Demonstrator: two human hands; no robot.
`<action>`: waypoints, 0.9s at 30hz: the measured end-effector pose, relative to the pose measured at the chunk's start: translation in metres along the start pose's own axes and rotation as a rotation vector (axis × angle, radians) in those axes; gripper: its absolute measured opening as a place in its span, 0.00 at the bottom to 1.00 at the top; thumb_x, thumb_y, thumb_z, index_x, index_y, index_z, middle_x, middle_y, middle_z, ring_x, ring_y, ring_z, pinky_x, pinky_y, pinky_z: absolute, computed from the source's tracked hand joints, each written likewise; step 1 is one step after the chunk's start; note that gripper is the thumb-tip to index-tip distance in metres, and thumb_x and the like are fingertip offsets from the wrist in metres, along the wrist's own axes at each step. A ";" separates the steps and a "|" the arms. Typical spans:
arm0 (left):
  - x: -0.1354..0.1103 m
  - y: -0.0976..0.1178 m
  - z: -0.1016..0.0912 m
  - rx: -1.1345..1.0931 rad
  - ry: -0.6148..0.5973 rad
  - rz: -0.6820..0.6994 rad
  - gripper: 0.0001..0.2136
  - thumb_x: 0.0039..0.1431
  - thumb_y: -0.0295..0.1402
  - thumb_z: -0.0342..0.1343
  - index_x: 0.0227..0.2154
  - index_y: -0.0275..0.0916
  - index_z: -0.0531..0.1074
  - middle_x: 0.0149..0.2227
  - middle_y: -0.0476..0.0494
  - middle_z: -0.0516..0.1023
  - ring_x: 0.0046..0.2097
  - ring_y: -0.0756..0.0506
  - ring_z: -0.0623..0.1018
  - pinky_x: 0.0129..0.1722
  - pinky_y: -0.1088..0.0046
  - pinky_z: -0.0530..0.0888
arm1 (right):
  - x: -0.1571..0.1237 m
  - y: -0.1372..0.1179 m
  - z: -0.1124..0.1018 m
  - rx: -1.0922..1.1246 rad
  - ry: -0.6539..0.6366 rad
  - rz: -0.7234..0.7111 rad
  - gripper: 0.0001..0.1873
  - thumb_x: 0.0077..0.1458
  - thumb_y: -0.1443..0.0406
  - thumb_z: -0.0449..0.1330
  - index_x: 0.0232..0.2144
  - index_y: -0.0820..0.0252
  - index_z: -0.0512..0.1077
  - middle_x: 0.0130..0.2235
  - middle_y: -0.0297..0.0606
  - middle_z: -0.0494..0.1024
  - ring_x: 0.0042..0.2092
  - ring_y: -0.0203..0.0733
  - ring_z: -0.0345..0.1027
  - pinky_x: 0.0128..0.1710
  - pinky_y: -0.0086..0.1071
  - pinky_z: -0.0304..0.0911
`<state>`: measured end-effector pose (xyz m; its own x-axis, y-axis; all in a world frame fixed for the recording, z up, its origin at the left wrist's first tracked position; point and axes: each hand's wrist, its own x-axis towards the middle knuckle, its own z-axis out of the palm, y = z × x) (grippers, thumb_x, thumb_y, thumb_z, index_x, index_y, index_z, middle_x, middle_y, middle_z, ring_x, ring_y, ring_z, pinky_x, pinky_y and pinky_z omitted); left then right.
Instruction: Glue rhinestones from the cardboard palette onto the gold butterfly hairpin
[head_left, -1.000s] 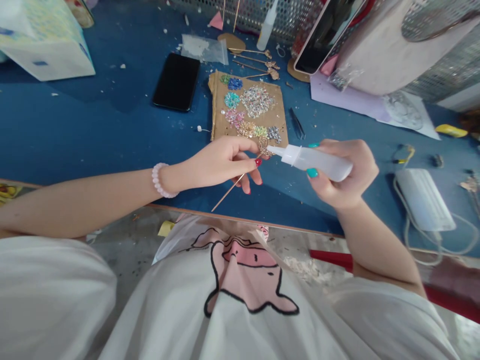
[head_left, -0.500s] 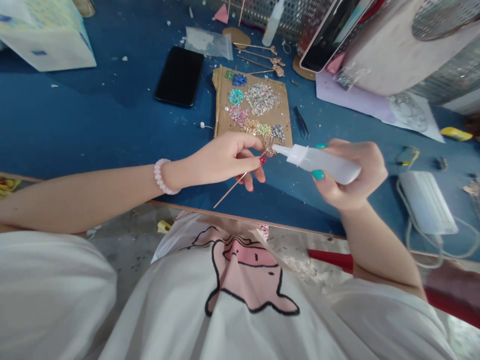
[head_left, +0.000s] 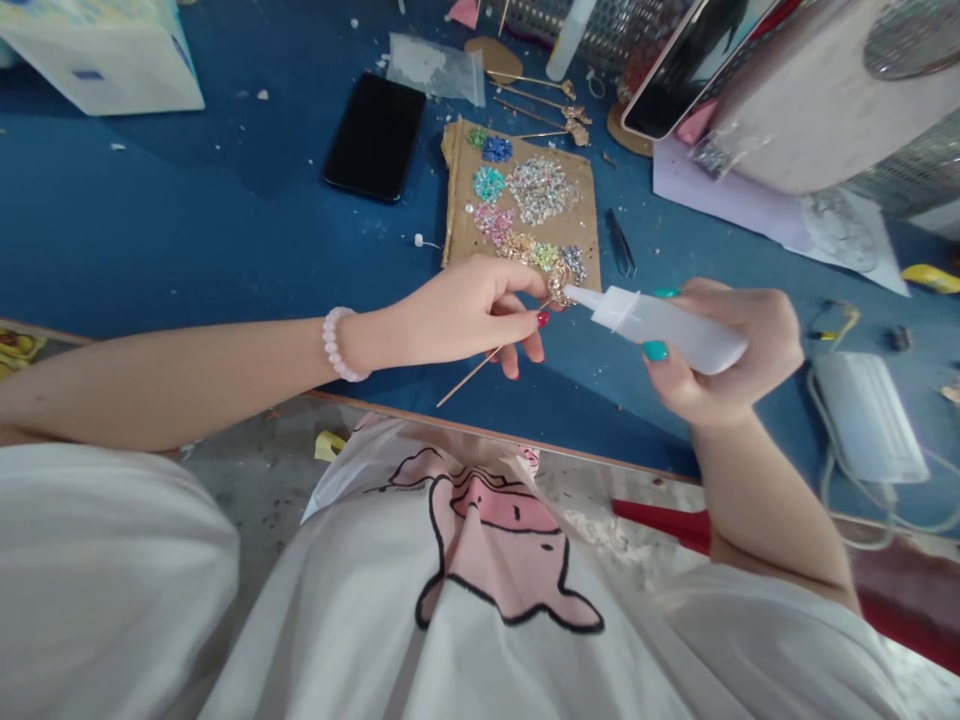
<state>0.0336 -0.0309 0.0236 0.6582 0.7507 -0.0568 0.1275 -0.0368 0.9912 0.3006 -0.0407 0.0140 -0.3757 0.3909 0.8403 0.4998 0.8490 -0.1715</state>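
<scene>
My left hand (head_left: 465, 315) is closed in a pinch on a thin gold hairpin stick (head_left: 471, 375) whose ornate gold head (head_left: 559, 285) sits at my fingertips. My right hand (head_left: 731, 350) is wrapped round a small white squeeze bottle (head_left: 664, 325); the bottle's nozzle tip touches the gold head. Both hands hover over the blue table (head_left: 187, 230), just in front of a cardboard piece (head_left: 521, 195) covered with piles of coloured rhinestones.
A black phone (head_left: 375, 135) lies left of the cardboard, black tweezers (head_left: 621, 243) to its right. More gold hairpins (head_left: 540, 105) lie behind it. A white face mask (head_left: 870, 415) is at the right, a tissue box (head_left: 105, 50) far left, a tilted tablet (head_left: 694, 60) at the back.
Both hands, with the hairpin and the bottle, have drifted slightly right and up in the picture as the view shifted; the nozzle stays against the gold head.
</scene>
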 end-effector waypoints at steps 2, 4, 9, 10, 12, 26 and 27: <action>0.000 0.000 0.000 0.009 0.003 0.004 0.09 0.62 0.20 0.51 0.43 0.33 0.71 0.30 0.48 0.85 0.24 0.53 0.82 0.24 0.81 0.73 | -0.002 0.001 -0.001 0.006 -0.013 0.008 0.20 0.56 0.54 0.65 0.50 0.49 0.77 0.33 0.37 0.80 0.26 0.38 0.72 0.17 0.30 0.61; 0.000 -0.001 -0.001 0.018 0.003 0.011 0.09 0.63 0.21 0.51 0.43 0.33 0.72 0.30 0.48 0.85 0.24 0.53 0.82 0.23 0.82 0.73 | -0.003 0.002 -0.001 0.023 -0.029 0.017 0.21 0.55 0.54 0.65 0.50 0.50 0.77 0.33 0.37 0.80 0.26 0.38 0.71 0.17 0.30 0.59; 0.001 -0.004 0.000 0.055 0.008 0.046 0.08 0.63 0.21 0.52 0.42 0.34 0.73 0.30 0.49 0.85 0.24 0.53 0.82 0.25 0.82 0.75 | -0.006 0.003 -0.003 0.020 -0.053 0.039 0.19 0.53 0.54 0.67 0.46 0.52 0.78 0.32 0.38 0.80 0.25 0.38 0.71 0.17 0.30 0.56; 0.001 -0.004 0.000 0.059 0.009 0.052 0.08 0.63 0.21 0.52 0.42 0.34 0.73 0.30 0.49 0.85 0.24 0.53 0.82 0.25 0.82 0.75 | -0.007 0.004 -0.003 0.018 -0.048 0.039 0.19 0.53 0.54 0.67 0.46 0.52 0.78 0.32 0.38 0.79 0.26 0.38 0.71 0.18 0.31 0.56; 0.000 -0.004 0.000 0.060 0.013 0.061 0.08 0.63 0.21 0.52 0.41 0.34 0.72 0.30 0.49 0.85 0.24 0.53 0.82 0.25 0.83 0.75 | -0.007 0.005 -0.003 0.022 -0.040 0.040 0.21 0.52 0.54 0.68 0.47 0.52 0.78 0.32 0.38 0.79 0.26 0.39 0.71 0.18 0.31 0.57; 0.001 -0.001 0.000 0.085 0.006 0.016 0.10 0.63 0.20 0.50 0.44 0.33 0.73 0.30 0.50 0.85 0.24 0.53 0.82 0.25 0.82 0.75 | -0.006 0.004 -0.004 0.012 -0.054 0.012 0.19 0.51 0.56 0.67 0.45 0.54 0.79 0.31 0.40 0.80 0.30 0.44 0.77 0.20 0.34 0.65; 0.001 -0.001 0.000 0.087 0.005 0.016 0.10 0.63 0.20 0.50 0.44 0.33 0.73 0.30 0.49 0.85 0.24 0.53 0.82 0.25 0.81 0.75 | -0.006 0.003 -0.004 0.006 -0.060 0.018 0.18 0.51 0.56 0.67 0.44 0.53 0.79 0.31 0.39 0.80 0.29 0.44 0.76 0.20 0.34 0.65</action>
<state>0.0341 -0.0301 0.0226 0.6573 0.7526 -0.0403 0.1812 -0.1059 0.9777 0.3074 -0.0418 0.0107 -0.4126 0.4262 0.8050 0.5019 0.8439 -0.1895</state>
